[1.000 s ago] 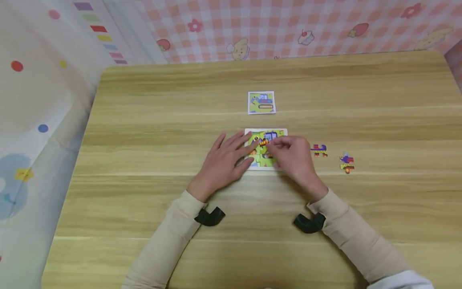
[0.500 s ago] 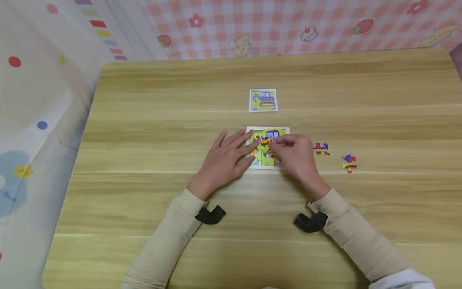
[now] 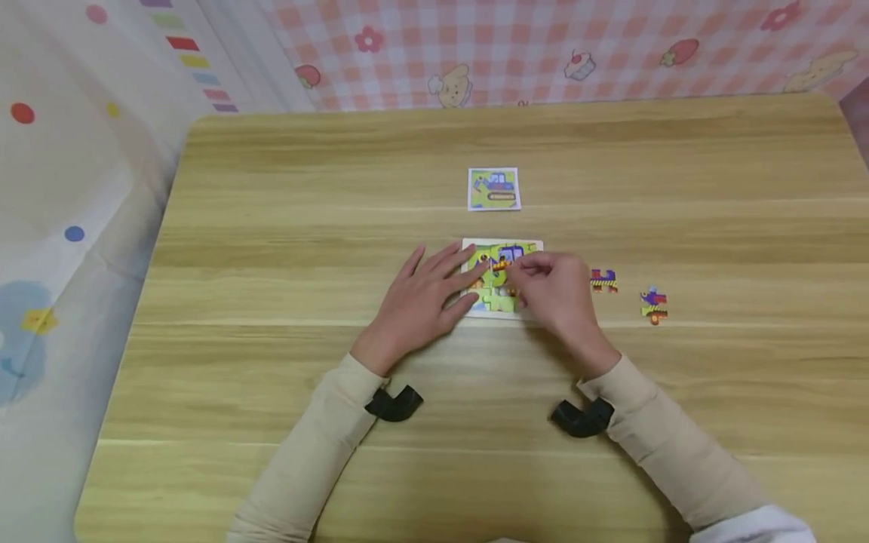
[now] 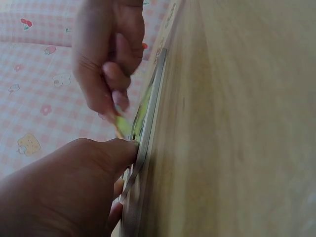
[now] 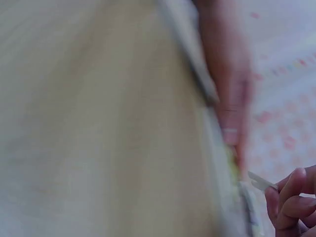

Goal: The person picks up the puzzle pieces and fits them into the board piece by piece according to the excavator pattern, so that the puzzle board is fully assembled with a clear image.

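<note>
A small jigsaw puzzle board [image 3: 502, 315] with a pale frame and a green vehicle picture lies on the table between both hands. My left hand [image 3: 421, 309] rests with spread fingers on its left side, thumb at the near edge. My right hand [image 3: 553, 294] pinches a puzzle piece [image 3: 501, 265] between thumb and index finger, tilted just above the board. In the right wrist view the pinched piece [image 5: 261, 181] shows edge-on in the right fingertips. The board's right part is hidden behind the right hand.
Two loose spots of puzzle pieces lie to the right: a purple and yellow piece [image 3: 603, 281] and a piece [image 3: 654, 305] with blue, red and green. Behind the board is a square picture card [image 3: 493, 188] of an excavator. Black curved mounts [image 3: 395, 404] sit at both wrists.
Both hands stay almost in place. The pinched piece has tilted slightly in the right fingers, showing less of its face. The head view has shifted a little.
</note>
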A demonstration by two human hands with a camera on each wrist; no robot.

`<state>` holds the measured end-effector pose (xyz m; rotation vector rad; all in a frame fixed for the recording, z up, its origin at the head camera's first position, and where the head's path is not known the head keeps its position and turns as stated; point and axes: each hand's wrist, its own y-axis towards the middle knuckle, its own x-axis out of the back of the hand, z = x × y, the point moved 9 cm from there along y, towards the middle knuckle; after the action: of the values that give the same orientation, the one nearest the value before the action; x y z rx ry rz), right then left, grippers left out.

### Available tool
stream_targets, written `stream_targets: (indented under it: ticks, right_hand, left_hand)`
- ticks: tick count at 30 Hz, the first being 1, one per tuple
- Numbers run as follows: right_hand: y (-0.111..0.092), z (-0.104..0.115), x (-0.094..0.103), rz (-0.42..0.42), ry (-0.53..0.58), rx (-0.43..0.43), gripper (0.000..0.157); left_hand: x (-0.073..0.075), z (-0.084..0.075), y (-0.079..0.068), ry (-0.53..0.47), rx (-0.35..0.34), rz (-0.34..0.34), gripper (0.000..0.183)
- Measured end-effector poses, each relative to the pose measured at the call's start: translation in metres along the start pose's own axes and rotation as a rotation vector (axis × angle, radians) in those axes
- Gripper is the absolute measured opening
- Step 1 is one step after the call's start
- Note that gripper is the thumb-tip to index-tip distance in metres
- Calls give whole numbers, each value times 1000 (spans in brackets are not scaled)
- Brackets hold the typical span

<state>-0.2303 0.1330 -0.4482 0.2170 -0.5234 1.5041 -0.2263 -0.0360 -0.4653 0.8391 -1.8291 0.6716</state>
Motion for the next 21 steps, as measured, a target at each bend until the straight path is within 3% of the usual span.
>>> stream_targets:
  ticks: [3,7,15,21]
  right_hand:
    - [0,-2,15,-10,54,-73,20]
    - [-8,-5,33,10,49,-105,24]
    - [-35,-36,67,32,-75,-143,27]
    - [-43,-59,75,116,-141,-197,29]
  left_hand:
    - [1,1,-1,-1,8,2,51]
    - [1,1,-2,-9,14,7,51]
    - [3,0,-2,-31,15,-2,51]
    - [3,-1,-2,-55,12,5,51]
